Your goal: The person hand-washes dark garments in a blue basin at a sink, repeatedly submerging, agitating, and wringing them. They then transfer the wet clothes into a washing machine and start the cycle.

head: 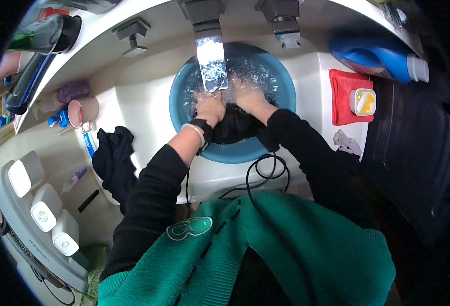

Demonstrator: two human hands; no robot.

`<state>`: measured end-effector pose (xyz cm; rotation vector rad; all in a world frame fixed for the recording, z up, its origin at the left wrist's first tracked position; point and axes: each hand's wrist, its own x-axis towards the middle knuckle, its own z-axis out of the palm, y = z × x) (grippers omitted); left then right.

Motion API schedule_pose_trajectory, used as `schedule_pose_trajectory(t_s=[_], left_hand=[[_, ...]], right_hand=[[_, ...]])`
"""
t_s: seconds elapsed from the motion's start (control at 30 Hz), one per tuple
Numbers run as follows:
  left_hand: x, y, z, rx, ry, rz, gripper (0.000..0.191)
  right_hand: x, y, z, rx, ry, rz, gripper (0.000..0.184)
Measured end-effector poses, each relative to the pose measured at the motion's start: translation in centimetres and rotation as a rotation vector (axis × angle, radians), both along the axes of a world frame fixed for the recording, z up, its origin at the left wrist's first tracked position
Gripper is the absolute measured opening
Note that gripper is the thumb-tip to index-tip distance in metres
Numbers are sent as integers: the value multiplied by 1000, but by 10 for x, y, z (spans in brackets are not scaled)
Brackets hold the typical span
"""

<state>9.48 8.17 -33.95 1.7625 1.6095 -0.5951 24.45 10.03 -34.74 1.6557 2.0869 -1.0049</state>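
Observation:
A round blue plastic basin (232,153) stands in the white sink (140,88) below a wide metal faucet (211,57). Water in it is splashing. Black fabric (234,124) lies in the water, bunched between my hands. My left hand (209,105) reaches into the basin on the left, its fingertips blurred by splashes; a watch and a pale bracelet are on that wrist. My right hand (248,93) is in the water on the right, fingers also blurred. Whether either hand grips the fabric is not clear.
Black cloth (114,164) hangs over the sink's left edge, near a pink cup (84,111). On the right are a blue detergent bottle (374,57), a folded red cloth (341,97), a small soap container (363,102) and a grey-white cloth (346,142). A black cable (248,172) loops in front.

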Motion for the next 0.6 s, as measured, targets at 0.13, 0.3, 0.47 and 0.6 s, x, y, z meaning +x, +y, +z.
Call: schedule_pose_trajectory(t_s=[0.13, 0.3, 0.47, 0.6], left_hand=[[-6, 31, 7, 33, -174, 130, 48], [-11, 14, 58, 281, -534, 303, 38], [-21, -65, 108, 284, -693, 186, 51], [-11, -80, 96, 32, -398, 201, 63]], right_hand=[[7, 36, -10, -1, 39, 46, 42], [14, 35, 16, 87, 811, -649, 47], [28, -48, 79, 91, 692, -351, 42], [17, -99, 83, 218, 205, -70, 59]])
